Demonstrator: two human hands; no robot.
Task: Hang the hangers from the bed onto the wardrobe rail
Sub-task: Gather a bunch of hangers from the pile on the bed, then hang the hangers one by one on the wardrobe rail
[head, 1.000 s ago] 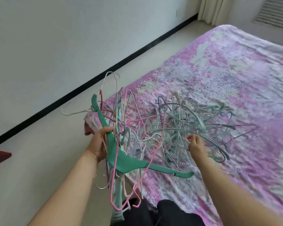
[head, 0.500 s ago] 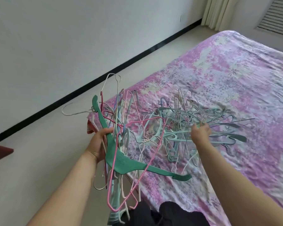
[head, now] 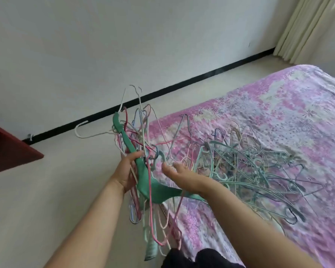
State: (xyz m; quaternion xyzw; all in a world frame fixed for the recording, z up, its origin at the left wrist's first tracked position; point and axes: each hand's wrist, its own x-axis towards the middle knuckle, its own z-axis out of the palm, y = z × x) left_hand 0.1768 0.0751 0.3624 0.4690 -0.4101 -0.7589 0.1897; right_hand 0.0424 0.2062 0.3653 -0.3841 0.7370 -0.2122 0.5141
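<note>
The left hand [head: 128, 171] is closed around a bundle of hangers [head: 141, 151], held upright beyond the near left edge of the bed [head: 278, 113]. A broad green hanger [head: 143, 171] crosses the grip; thin wire hangers stick out above and hang below it.

Risk 1: the grip holds many loose hangers at once. A wire hanger not caught by the fingers could slide out and drop to the floor [head: 46, 190].

The right hand [head: 182, 175] sits just right of the bundle with its fingers partly curled. Whether it grips anything cannot be told.

Risk 2: the dangling hooks can snag the right forearm or each other during transfer.

The pile of hangers [head: 249, 171] lies tangled on the bed, right of both hands.

Risk 3: lifting one hanger may drag interlocked neighbours off the bed. The wardrobe rail is not in view.
</note>
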